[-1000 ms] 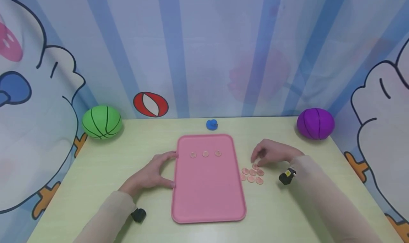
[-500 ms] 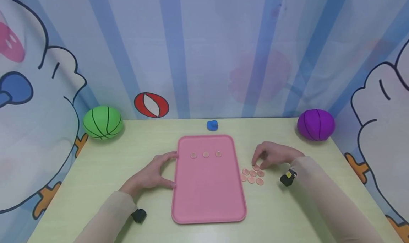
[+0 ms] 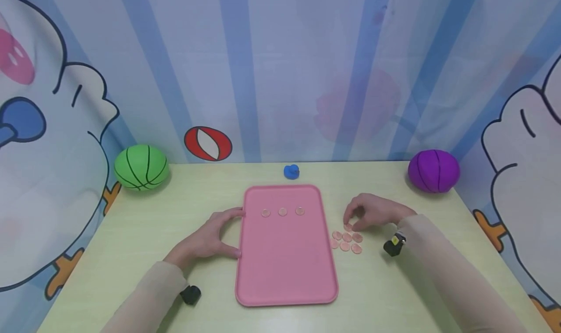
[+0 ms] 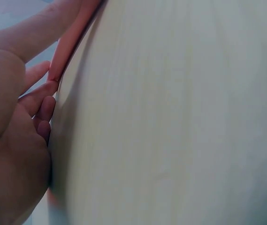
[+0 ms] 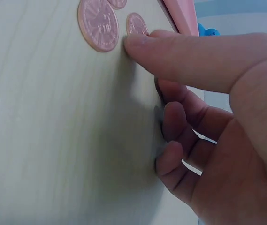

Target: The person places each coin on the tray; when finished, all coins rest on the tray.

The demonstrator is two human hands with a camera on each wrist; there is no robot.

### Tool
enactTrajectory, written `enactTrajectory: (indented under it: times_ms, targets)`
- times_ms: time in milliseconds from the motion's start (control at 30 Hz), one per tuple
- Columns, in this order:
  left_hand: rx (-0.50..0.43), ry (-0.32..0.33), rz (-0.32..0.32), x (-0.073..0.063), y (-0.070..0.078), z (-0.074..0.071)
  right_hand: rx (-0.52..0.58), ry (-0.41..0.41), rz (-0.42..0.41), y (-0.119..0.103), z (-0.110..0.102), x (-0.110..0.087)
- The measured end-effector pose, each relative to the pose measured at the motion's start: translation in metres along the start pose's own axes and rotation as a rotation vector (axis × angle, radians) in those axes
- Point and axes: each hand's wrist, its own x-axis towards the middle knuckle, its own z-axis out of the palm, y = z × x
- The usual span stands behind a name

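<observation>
A pink tray point(image 3: 286, 265) lies on the table, with three copper-coloured coins point(image 3: 282, 212) in a row across its far part. My left hand point(image 3: 210, 236) rests against the tray's left side, thumb and fingers spread apart along the rim; the left wrist view shows the tray's edge point(image 4: 67, 51) beside the fingers. To the right of the tray lies a group of several similar coins point(image 3: 345, 246). Over the farthest of these, my right hand point(image 3: 372, 210) bends down and pinches a coin point(image 5: 135, 22) between thumb and forefinger, low at the tabletop. Its other fingers are curled.
A small blue rubber duck point(image 3: 291, 172) stands behind the tray. At the back corners sit a green ball point(image 3: 141, 167) and a purple ball point(image 3: 434, 171). A printed blue striped curtain point(image 3: 289, 80) rises along the table's far edge.
The coin at my right fingertips has shifted slightly left and away from the others, with the hand following. My left hand and the tray have stayed in place.
</observation>
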Motion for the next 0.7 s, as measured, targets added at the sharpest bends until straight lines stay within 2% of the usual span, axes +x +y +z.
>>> enactTrajectory:
  times_ms: [233,700]
  targets:
    - [0.009,0.002,0.006,0.0,0.0003,-0.0003,-0.01,0.002,0.021,-0.0038,0.0008,0.0025]
    - [-0.009,0.005,0.006,0.0002,-0.0002,0.0004,-0.012,-0.018,0.01,-0.0063,0.0005,0.0046]
